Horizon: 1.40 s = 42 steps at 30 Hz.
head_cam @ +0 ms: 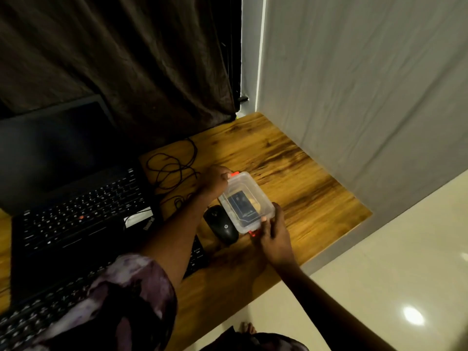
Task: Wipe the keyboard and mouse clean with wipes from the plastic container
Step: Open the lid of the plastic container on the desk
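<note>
Head view, opening stage. I see a clear rectangular plastic container (247, 202) with orange-red end clips, lid apparently on, held between both hands above the wood-grain surface (298, 178). The left hand (215, 182) grips the container's far end at about 11 o'clock from its centre, fingers curled over the clip there; the right hand (274, 230) grips the near end at about 5 o'clock, thumb and fingers closed against the other clip. Both hands are thus narrowly closed on the container, neither free.

Through the clear wall I can make out a dark blue packet (244, 209) (presumably the wipes, though its label is too small to read). The black computer mouse (222, 224) lies just beside the container, at about 8 o'clock from it, with its coiled black cable (174, 171) running off toward 11 o'clock. The black external keyboard (45, 305) lies along the near edge of the surface at roughly 8 o'clock, partly hidden by a patterned purple sleeve (131, 297); an open black laptop (76, 198) sits beyond it at 9 o'clock.

Step in hand, as I judge it: unlatching the container. No wipe is out, so cleaning has not begun. The next move calls for releasing both clips, lifting the lid, and drawing a wipe from the packet.
</note>
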{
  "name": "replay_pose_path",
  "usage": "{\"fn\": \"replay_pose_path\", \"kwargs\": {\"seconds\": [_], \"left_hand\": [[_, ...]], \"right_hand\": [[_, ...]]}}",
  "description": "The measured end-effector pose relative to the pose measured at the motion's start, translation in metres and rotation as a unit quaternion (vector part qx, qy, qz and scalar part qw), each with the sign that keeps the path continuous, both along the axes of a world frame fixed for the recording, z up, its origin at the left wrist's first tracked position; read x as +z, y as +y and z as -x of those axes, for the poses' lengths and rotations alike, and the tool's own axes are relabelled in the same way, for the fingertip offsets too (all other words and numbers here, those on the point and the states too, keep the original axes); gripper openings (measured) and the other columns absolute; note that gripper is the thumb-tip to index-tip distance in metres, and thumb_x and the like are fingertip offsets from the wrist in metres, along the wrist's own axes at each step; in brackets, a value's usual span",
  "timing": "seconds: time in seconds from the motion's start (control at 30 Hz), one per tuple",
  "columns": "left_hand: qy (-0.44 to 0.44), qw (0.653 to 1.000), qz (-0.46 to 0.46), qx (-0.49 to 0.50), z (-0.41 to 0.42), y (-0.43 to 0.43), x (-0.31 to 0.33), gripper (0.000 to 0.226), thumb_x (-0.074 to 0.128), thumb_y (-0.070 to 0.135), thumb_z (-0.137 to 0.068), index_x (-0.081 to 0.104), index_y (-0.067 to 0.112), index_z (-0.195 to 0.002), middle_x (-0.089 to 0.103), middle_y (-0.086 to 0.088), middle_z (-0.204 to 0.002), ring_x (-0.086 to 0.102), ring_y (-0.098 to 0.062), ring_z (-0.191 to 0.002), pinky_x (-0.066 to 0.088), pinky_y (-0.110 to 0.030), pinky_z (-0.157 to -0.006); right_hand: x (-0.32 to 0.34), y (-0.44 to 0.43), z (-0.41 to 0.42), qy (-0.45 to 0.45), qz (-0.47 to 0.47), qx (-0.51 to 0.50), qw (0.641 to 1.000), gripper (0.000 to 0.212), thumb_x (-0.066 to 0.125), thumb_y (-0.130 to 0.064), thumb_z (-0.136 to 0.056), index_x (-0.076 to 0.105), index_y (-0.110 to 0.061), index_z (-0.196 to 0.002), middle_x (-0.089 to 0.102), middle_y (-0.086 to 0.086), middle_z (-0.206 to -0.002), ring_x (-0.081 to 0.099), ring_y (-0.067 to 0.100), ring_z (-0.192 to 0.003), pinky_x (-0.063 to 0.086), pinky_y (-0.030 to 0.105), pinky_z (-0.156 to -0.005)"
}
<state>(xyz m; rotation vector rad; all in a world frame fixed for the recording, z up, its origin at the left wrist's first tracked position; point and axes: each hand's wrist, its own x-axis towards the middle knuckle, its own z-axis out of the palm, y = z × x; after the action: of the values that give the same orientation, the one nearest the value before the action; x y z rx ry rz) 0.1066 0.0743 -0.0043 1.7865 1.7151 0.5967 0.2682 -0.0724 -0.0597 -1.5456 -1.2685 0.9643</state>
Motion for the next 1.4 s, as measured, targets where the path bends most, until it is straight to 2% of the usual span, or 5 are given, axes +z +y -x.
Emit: {"fn": "replay_pose_path", "kwargs": {"seconds": [0.63, 0.87, 1.0, 1.2, 1.4], "left_hand": [[-0.015, 0.994, 0.049, 0.096, 0.003, 0.007, -0.007, 0.037, 0.051, 0.028, -0.100, 0.064, -0.006, -0.107, 0.066, -0.023, -0.109, 0.063, -0.035, -0.101, 0.045, -0.035, -0.072], [-0.053, 0.994, 0.055, 0.074, 0.006, -0.003, -0.006, 0.064, 0.045, 0.041, -0.102, 0.021, 0.013, -0.155, 0.037, -0.015, -0.154, 0.039, -0.035, -0.137, 0.038, -0.045, -0.108], [-0.100, 0.990, -0.016, 0.095, 0.009, -0.006, 0.000, 0.049, 0.046, 0.041, -0.101, 0.044, 0.011, -0.140, 0.062, -0.013, -0.127, 0.062, -0.033, -0.109, 0.049, -0.034, -0.078], [-0.077, 0.986, -0.132, 0.070, -0.012, -0.029, 0.022, 0.029, 0.049, 0.026, -0.101, 0.059, 0.014, -0.125, 0.064, -0.001, -0.105, 0.059, -0.016, -0.091, 0.037, -0.023, -0.067], [0.159, 0.967, -0.114, -0.164, -0.015, -0.045, 0.016, 0.036, 0.060, 0.036, -0.095, 0.065, 0.013, -0.122, 0.069, -0.007, -0.106, 0.066, -0.026, -0.089, 0.040, -0.023, -0.064]], "right_hand": [[0.039, 0.019, 0.015, -0.432, 0.075, 0.081, 0.895, 0.126, 0.042, -0.092, -0.065, 0.001, -0.015, -0.156, 0.011, 0.010, -0.163, 0.019, 0.032, -0.145, 0.029, 0.059, -0.110], [0.046, 0.026, 0.010, -0.418, 0.021, 0.058, 0.906, 0.113, 0.043, -0.085, -0.060, 0.022, -0.020, -0.150, 0.037, 0.007, -0.146, 0.032, 0.028, -0.131, 0.032, 0.051, -0.102], [0.061, 0.038, 0.002, -0.333, 0.043, 0.042, 0.941, 0.100, 0.057, -0.078, -0.063, 0.033, -0.025, -0.144, 0.043, 0.007, -0.141, 0.035, 0.031, -0.129, 0.032, 0.054, -0.102], [0.072, 0.057, -0.036, 0.066, 0.094, 0.019, 0.993, 0.037, 0.049, -0.062, -0.091, 0.069, -0.037, -0.108, 0.069, -0.007, -0.107, 0.064, 0.018, -0.104, 0.054, 0.036, -0.084], [0.044, 0.072, -0.080, 0.291, 0.215, 0.046, 0.931, 0.070, 0.034, -0.067, -0.091, 0.059, -0.010, -0.122, 0.063, 0.023, -0.094, 0.051, 0.027, -0.062, 0.036, 0.029, -0.051]]}}
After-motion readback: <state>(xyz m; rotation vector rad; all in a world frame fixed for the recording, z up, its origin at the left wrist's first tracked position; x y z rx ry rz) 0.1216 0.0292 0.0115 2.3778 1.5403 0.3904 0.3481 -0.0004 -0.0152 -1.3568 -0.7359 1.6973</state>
